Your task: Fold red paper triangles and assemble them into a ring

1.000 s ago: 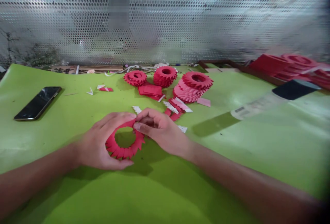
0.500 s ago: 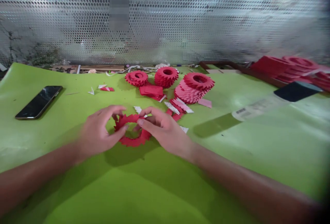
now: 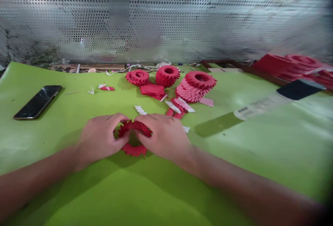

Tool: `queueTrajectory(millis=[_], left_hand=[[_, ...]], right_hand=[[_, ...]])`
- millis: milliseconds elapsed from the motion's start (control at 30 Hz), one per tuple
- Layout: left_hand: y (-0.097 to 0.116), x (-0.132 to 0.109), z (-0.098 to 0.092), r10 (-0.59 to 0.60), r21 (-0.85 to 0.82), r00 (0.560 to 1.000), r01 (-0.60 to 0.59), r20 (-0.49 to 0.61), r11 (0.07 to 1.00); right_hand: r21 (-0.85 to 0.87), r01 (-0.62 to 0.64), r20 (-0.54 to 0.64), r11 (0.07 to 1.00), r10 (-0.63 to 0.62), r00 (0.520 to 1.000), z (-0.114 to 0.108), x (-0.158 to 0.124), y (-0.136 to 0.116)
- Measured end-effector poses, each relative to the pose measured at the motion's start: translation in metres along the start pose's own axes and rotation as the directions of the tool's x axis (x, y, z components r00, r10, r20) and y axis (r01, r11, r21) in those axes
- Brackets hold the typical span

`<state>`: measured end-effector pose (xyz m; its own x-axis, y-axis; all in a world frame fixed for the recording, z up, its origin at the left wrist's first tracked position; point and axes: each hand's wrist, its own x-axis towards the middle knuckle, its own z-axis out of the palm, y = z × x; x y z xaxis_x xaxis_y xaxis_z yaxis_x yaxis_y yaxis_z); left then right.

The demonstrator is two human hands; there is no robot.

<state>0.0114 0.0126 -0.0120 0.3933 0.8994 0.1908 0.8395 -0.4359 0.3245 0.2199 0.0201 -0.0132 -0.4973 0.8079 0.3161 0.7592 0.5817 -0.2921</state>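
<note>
Both hands hold a red folded-paper ring (image 3: pixel 134 150) with a jagged, toothed outer edge, just over the green tabletop. My left hand (image 3: pixel 100 137) pinches its upper left side, thumb inside the opening and fingers around the outside. My right hand (image 3: pixel 163 137) grips the upper right side the same way, and the two thumbs nearly meet. Parts of the ring are hidden by the fingers. Just beyond lie white folded paper pieces (image 3: pixel 140 110) and red and pink ones (image 3: pixel 179 108).
Farther back stand several toothed paper rings, including a red stack (image 3: pixel 168 75) and a pink stack with a red top (image 3: pixel 192 90). Red paper pieces (image 3: pixel 152 90) lie before them. A phone (image 3: pixel 38 102) is at left, a clear cylinder with a dark end (image 3: pixel 262 106) at right. Perforated metal (image 3: pixel 166 21) rises behind.
Both hands have closed in on the ring's far side, my right hand turning over with its back upward. The ring is now tilted and slightly nearer to me.
</note>
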Motion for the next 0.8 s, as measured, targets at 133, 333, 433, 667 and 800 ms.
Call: queueTrajectory(millis=[133,333,433,667,800], left_hand=[[-0.002,-0.001,0.002,0.046,0.006,0.998,-0.046,-0.036,0.999],[-0.002,-0.003,0.005,0.096,0.03,0.994,-0.094,-0.044,0.995],[-0.002,-0.004,0.005,0.122,0.026,0.992,-0.121,-0.042,0.992],[-0.008,-0.004,0.004,0.142,-0.049,0.983,-0.149,-0.115,0.988],[-0.012,-0.002,0.007,0.246,-0.192,0.912,-0.32,-0.328,0.928]], right_hand=[[-0.011,0.003,0.014,1.0,-0.003,1.0,0.001,-0.002,-0.001],[0.035,-0.046,0.074,0.998,0.043,0.996,0.004,0.0,0.0],[0.038,-0.03,0.086,0.999,0.027,0.996,0.006,0.0,0.0],[0.262,-0.11,0.065,0.959,0.097,0.993,0.002,0.002,0.005],[0.58,-0.333,0.106,0.743,0.337,0.936,-0.005,0.008,0.007]])
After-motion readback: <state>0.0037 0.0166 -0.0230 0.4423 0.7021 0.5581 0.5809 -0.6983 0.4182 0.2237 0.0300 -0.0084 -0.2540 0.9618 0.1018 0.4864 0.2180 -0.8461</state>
